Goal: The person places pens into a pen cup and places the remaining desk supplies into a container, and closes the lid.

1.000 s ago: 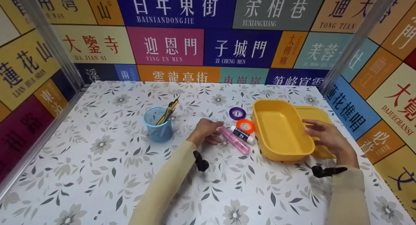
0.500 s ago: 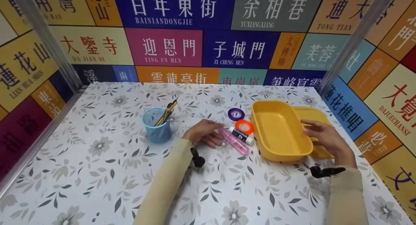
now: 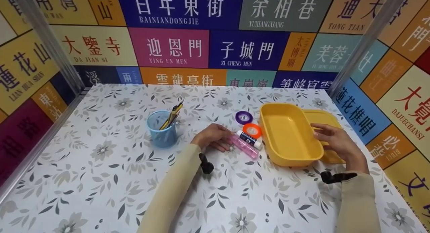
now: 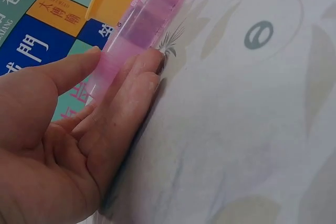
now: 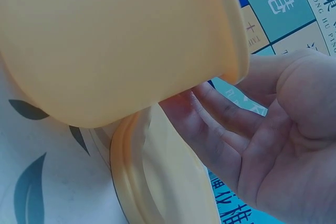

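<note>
My left hand [image 3: 215, 137] pinches the near-left end of a pink see-through tube [image 3: 246, 148] between thumb and fingers; in the left wrist view the tube [image 4: 142, 19] slants up from the fingertips. Its contents cannot be made out. Right beside the tube lies a glue stick [image 3: 249, 139] with a dark label and white ends. My right hand [image 3: 336, 142] holds the right rim of a yellow plastic box [image 3: 289, 132], thumb at the rim and fingers against the outer wall [image 5: 121, 40]. Nothing lies inside the box.
An orange tape roll [image 3: 252, 130] and a purple tape roll [image 3: 244, 117] lie left of the box. A yellow lid [image 3: 324, 117] lies partly under the box's right side. A blue cup [image 3: 163, 135] with several pencils or pens stands to the left. Printed panels surround the table.
The pink tube has turned slightly, its end at my left hand shifting right and closer to the glue stick. My left fingers have drawn in on it. The right hand and box stay put.
</note>
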Action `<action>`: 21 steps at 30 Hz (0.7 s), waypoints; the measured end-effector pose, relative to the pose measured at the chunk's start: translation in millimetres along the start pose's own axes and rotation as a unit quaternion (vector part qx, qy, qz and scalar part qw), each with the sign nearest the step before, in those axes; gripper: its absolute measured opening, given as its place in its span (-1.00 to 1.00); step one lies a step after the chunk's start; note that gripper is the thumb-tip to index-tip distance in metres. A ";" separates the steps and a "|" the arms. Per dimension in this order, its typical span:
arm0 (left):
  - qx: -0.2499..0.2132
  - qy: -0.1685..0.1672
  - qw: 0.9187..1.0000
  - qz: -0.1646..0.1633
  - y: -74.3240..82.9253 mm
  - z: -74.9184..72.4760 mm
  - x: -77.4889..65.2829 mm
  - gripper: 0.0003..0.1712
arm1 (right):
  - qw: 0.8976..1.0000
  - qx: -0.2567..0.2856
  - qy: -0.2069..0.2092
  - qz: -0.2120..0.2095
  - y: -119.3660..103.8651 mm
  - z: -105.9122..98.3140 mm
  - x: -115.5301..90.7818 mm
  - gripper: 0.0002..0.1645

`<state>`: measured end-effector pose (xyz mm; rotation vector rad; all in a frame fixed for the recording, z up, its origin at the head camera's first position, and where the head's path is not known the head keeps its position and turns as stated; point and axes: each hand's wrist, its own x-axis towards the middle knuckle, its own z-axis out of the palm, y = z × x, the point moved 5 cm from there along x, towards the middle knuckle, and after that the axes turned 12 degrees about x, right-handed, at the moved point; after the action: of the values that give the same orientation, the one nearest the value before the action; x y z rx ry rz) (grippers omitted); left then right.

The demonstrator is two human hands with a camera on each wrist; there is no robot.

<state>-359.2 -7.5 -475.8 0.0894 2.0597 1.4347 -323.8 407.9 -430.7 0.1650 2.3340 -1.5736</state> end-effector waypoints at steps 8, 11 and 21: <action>-0.016 -0.012 1.000 0.020 0.1 -1.7 -2.8 -0.73 | 1.000 -0.004 0.006 0.002 -1.1 -0.4 2.7 -0.14; -0.037 -0.009 0.999 0.026 -0.4 -1.7 -3.4 -0.67 | 1.000 -0.003 0.008 0.005 0.2 -0.4 5.0 -0.15; -0.180 0.045 0.982 0.032 -6.1 5.0 -1.6 -0.33 | 1.000 0.006 -0.001 0.011 1.0 2.2 6.6 -0.09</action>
<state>-353.5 -6.5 -481.5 -0.0601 1.8457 1.8578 -329.3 405.8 -434.5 0.1921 2.3148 -1.5757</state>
